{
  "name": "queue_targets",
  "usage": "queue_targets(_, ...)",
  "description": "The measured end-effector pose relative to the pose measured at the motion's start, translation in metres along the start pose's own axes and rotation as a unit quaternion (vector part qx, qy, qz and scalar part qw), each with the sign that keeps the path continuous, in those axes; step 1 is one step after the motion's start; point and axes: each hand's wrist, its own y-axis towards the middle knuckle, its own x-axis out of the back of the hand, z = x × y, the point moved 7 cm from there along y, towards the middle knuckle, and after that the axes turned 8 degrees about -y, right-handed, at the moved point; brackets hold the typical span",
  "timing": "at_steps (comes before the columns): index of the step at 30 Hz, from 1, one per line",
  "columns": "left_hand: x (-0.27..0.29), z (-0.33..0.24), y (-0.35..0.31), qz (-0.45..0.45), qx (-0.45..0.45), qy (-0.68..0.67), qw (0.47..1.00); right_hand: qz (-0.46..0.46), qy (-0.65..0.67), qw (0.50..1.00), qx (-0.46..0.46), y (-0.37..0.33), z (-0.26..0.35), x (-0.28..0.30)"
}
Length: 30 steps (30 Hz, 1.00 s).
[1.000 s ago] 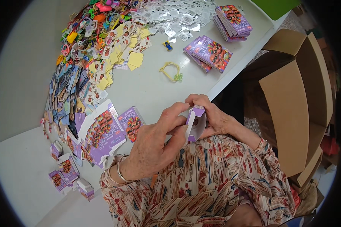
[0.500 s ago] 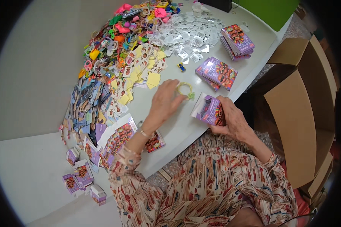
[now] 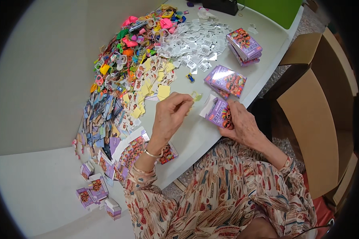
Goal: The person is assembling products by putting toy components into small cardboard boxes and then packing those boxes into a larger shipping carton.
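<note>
My left hand (image 3: 170, 115) pinches a small yellow-green ring toy (image 3: 196, 95) just above the white table (image 3: 40, 187). My right hand (image 3: 240, 124) grips a small purple printed box (image 3: 220, 113) with its white flap open, held close to the table's near edge. The ring toy hangs a short way left of the box's open end. Both forearms wear patterned sleeves, and a bracelet sits on my left wrist.
Heaps of colourful plastic toys (image 3: 135, 44), yellow cards (image 3: 155, 85), small clear packets (image 3: 199, 40) and printed cards (image 3: 101, 119) cover the table's middle. Filled purple boxes (image 3: 227, 79) and a further stack (image 3: 244, 44) lie right. Flat box blanks (image 3: 129, 153) lie left. An open cardboard carton (image 3: 311, 119) stands at right.
My left hand reached out to the yellow-green ring on the table, picked it up and brought it toward the box. My right hand kept hold of the purple box, now apart from the left.
</note>
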Motion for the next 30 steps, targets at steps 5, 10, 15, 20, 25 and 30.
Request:
queue_targets(5, -0.011, -0.016, -0.010, 0.048, -0.040, 0.096, 0.993, -0.002, -0.019, 0.999, 0.041, 0.004, 0.014, -0.001)
queue_targets(10, -0.040, -0.033, -0.022, 0.101, -0.182, 0.319, 0.925, 0.046, -0.004, 0.998, 0.033, 0.006, 0.017, -0.007)
queue_targets(15, -0.041, -0.031, -0.011, 0.103, -0.135, 0.211, 0.963, 0.034, 0.035, 0.998, 0.044, 0.004, 0.016, -0.009)
queue_targets(20, -0.037, -0.047, -0.021, -0.019, -0.232, 0.277, 0.932, 0.039, 0.123, 0.992, 0.015, 0.008, 0.018, -0.009)
queue_targets(25, -0.033, -0.031, -0.022, 0.005, -0.214, 0.176, 0.961, 0.042, 0.134, 0.990, 0.010, 0.009, 0.018, -0.013)
queue_targets(30, -0.001, -0.014, 0.006, -0.076, -0.076, -0.008, 0.994, 0.032, 0.138, 0.990, -0.025, 0.011, 0.009, -0.013)
